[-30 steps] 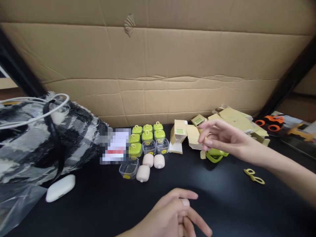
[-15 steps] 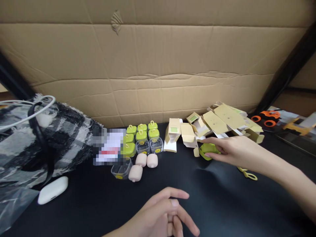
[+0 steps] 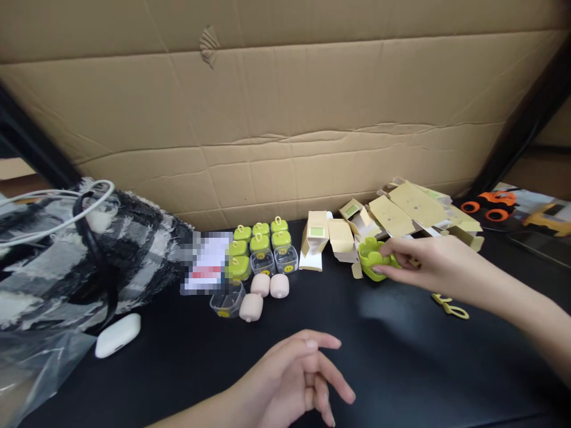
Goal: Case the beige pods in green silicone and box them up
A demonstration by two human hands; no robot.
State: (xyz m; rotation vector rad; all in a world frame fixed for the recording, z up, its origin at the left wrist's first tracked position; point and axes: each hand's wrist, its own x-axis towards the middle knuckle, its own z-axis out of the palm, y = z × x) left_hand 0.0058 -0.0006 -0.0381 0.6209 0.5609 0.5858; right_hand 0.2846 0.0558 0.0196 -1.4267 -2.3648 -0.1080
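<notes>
Right hand: right of centre, fingers closed on a lime green case (perhaps an earbud cover), just in front of the flattened cardboard boxes.
Left hand: bottom centre, fingers loosely spread, holding nothing, over the black counter.
Nearby: yellow-green loops, lower right.

Single head-worn view, forward and down, close over a black table before a cardboard wall.
</notes>
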